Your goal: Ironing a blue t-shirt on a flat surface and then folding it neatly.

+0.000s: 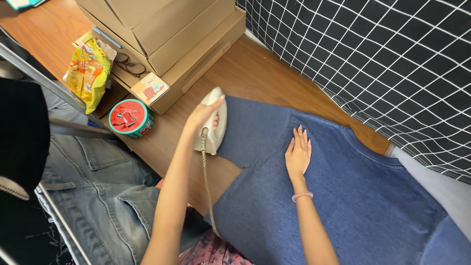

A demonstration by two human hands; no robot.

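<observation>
Head view looks down on ironing in hand. Nearest, at the bottom edge, a scrap of pink patterned cloth (212, 251) shows between the two forearms, and to the near left a pair of grey-blue jeans (103, 196) lies beside a dark garment (22, 132).

Across the near right and middle spreads a blue garment (343, 196) on the wooden tabletop (255, 73). Its large body looks flat and mostly smooth, so that part seems already pressed or at least laid out; I cannot tell which. The right hand (298, 152) lies palm down on the cloth near the sleeve seam, fingers straight and together, gripping nothing, only holding the fabric flat.

A little farther and to the left, the left hand (205, 115) has its fingers curled round the handle of a white iron (214, 122), whose soleplate rests on the left edge of the sleeve, partly over the bare wood. Its braided cord (207, 181) trails back toward the person. The sleeve appears to be the part under work now; what else is left I cannot tell.

Farther left stand a round red and teal tin (130, 118), a yellow snack bag (89, 71), a pair of glasses (128, 65) and stacked cardboard boxes (171, 34). Far right hangs a black cloth with a white grid (373, 59).
</observation>
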